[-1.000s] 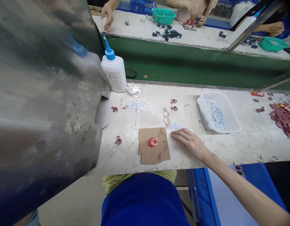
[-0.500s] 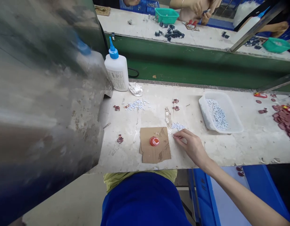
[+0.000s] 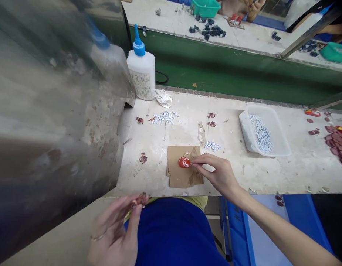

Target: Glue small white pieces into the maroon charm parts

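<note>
My left hand (image 3: 115, 227), in front of the table edge, pinches a small reddish-brown piece (image 3: 141, 199) between thumb and fingertips; it is somewhat blurred. Over the cardboard, my right hand (image 3: 215, 170) has thumb and forefinger pinched at the right rim of a small red cup (image 3: 184, 162). What the fingertips hold, if anything, is too small to make out. The cup has glossy contents and sits on a torn square of cardboard (image 3: 178, 179). Just behind the right hand lies a little pile of tiny white-and-blue pieces (image 3: 212, 146).
A clear plastic tub (image 3: 281, 147) of tiny pieces stands right. A white bottle with blue nozzle (image 3: 143, 75) and crumpled tissue (image 3: 163, 98) are at the back. Another small pile (image 3: 165, 117) lies left of centre. A metal wall (image 3: 62, 111) borders the left; reddish discs (image 3: 338, 142) lie far right.
My right hand has moved left from beside the small pile to the red cup. My left hand has come into view at lower left with the reddish-brown piece. The view has shifted slightly.
</note>
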Demonstrator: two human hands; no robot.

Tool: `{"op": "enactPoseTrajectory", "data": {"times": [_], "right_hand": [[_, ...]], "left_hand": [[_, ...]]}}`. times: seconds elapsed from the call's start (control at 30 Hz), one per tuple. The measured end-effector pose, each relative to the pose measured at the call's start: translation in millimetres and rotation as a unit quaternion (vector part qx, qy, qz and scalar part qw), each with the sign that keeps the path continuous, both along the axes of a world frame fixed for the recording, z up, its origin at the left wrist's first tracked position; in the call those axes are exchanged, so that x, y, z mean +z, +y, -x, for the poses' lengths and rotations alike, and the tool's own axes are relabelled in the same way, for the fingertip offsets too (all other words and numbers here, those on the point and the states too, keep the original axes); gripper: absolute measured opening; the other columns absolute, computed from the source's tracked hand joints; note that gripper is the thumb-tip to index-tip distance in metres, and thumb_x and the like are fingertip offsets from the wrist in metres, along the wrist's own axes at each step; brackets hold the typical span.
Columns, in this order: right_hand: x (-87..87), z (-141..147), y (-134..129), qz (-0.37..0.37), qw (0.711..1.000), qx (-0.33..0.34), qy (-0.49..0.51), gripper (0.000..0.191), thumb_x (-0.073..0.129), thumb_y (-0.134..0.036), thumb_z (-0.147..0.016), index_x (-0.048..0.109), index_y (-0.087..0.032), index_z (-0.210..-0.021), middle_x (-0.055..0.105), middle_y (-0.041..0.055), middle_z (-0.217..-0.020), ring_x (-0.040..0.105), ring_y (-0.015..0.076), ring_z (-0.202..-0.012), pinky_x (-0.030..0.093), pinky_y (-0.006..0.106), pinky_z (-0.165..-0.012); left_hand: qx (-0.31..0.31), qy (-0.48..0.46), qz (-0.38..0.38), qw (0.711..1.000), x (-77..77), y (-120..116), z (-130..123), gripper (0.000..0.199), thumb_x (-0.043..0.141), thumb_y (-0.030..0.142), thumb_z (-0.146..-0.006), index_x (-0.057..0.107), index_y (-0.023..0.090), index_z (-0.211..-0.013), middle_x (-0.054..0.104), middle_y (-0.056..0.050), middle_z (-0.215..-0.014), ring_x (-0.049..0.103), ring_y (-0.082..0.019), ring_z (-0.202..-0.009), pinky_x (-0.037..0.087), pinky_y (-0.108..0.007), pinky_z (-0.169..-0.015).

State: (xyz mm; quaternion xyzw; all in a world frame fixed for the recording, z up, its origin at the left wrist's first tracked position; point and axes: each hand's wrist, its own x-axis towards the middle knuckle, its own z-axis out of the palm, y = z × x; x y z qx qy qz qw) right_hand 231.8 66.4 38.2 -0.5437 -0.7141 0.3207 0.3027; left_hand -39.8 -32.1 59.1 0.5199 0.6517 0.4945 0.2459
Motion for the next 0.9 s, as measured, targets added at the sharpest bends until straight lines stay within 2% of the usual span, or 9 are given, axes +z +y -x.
{"op": "enactPoseTrajectory", "data": {"times": [0.13, 0.2, 0.3, 0.37, 0.43, 0.53, 0.63, 0.73, 0.9], "right_hand": [[-3.4, 1, -1, -0.033, 0.999, 0.017, -0.013, 0.016, 0.062, -0.028, -0.102, 0.079, -0.026, -0.103, 0.079, 0.0061, -0.1, 0.076, 0.0228, -0.089, 0.065, 0.039, -0.079], [-5.4, 0, -2, -0.042, 0.999, 0.024, -0.018, 0.018, 0.061, -0.027, -0.103, 0.079, -0.027, -0.105, 0.079, 0.0064, -0.102, 0.076, 0.0229, -0.091, 0.065, 0.039, -0.08], [-7.1, -1, -2, -0.044, 0.998, 0.032, -0.017, 0.019, 0.061, -0.024, -0.102, 0.079, -0.027, -0.107, 0.079, 0.0061, -0.103, 0.076, 0.0227, -0.092, 0.064, 0.038, -0.081], [-6.3, 0, -2, -0.047, 0.998, 0.03, -0.015, 0.019, 0.061, -0.023, -0.102, 0.079, -0.027, -0.107, 0.079, 0.006, -0.103, 0.076, 0.0228, -0.092, 0.064, 0.038, -0.081], [-3.2, 1, -3, -0.047, 0.999, 0.016, -0.003, 0.018, 0.061, -0.024, -0.101, 0.078, -0.028, -0.106, 0.079, 0.0057, -0.103, 0.076, 0.0232, -0.092, 0.065, 0.039, -0.081], [6.8, 6, -6, -0.028, 0.999, -0.018, 0.041, 0.014, 0.066, -0.023, -0.098, 0.078, -0.028, -0.1, 0.08, 0.0045, -0.097, 0.076, 0.0235, -0.09, 0.064, 0.041, -0.082], [21.3, 14, -13, 0.02, 0.993, -0.034, 0.111, 0.01, 0.072, -0.02, -0.093, 0.079, -0.028, -0.095, 0.08, 0.0037, -0.095, 0.075, 0.0227, -0.09, 0.064, 0.04, -0.082], [35.3, 25, -22, 0.051, 0.984, -0.002, 0.173, 0.013, 0.074, -0.017, -0.092, 0.079, -0.028, -0.096, 0.08, 0.0032, -0.094, 0.075, 0.0215, -0.09, 0.063, 0.038, -0.08], [48.5, 43, -29, 0.052, 0.971, 0.03, 0.23, 0.016, 0.072, -0.013, -0.092, 0.077, -0.027, -0.097, 0.08, 0.0019, -0.093, 0.077, 0.019, -0.086, 0.064, 0.035, -0.074]], "left_hand": [[-0.116, -0.008, 0.017, 0.993, -14.4, 20, -4, 0.021, 0.068, 0.014, -0.092, 0.075, 0.028, -0.106, 0.076, -0.001, -0.103, 0.077, -0.018, -0.092, 0.069, -0.027, -0.082], [-0.142, -0.015, 0.029, 0.989, -18.0, 25, -4, 0.025, 0.071, 0.015, -0.091, 0.077, 0.03, -0.109, 0.077, 0.0, -0.105, 0.077, -0.017, -0.092, 0.068, -0.027, -0.086], [-0.145, -0.028, 0.044, 0.988, -21.2, 29, -6, 0.031, 0.075, 0.016, -0.089, 0.075, 0.03, -0.117, 0.078, 0.002, -0.104, 0.077, -0.016, -0.086, 0.068, -0.024, -0.083], [-0.148, -0.027, 0.027, 0.988, -22.5, 31, -9, 0.026, 0.075, 0.017, -0.089, 0.076, 0.029, -0.112, 0.077, 0.003, -0.101, 0.077, -0.014, -0.085, 0.068, -0.022, -0.08], [-0.152, -0.016, 0.005, 0.988, -23.0, 33, -13, 0.019, 0.074, 0.015, -0.09, 0.077, 0.028, -0.104, 0.076, 0.002, -0.101, 0.076, -0.012, -0.089, 0.067, -0.021, -0.083], [-0.162, 0.01, -0.012, 0.987, -21.1, 36, -20, 0.023, 0.073, 0.01, -0.089, 0.077, 0.026, -0.105, 0.078, 0.003, -0.104, 0.076, -0.01, -0.091, 0.064, -0.018, -0.09], [-0.173, 0.021, -0.026, 0.984, -15.7, 36, -27, 0.032, 0.077, 0.009, -0.086, 0.075, 0.028, -0.111, 0.08, 0.005, -0.103, 0.077, -0.01, -0.088, 0.063, -0.016, -0.09], [-0.182, 0.02, -0.037, 0.982, -8.4, 36, -31, 0.032, 0.079, 0.012, -0.085, 0.074, 0.028, -0.112, 0.08, 0.006, -0.103, 0.078, -0.01, -0.087, 0.064, -0.017, -0.089], [-0.21, 0.017, -0.048, 0.976, 0.2, 40, -35, 0.038, 0.079, 0.008, -0.085, 0.072, 0.028, -0.115, 0.079, 0.006, -0.108, 0.078, -0.009, -0.091, 0.063, -0.016, -0.094]]}}
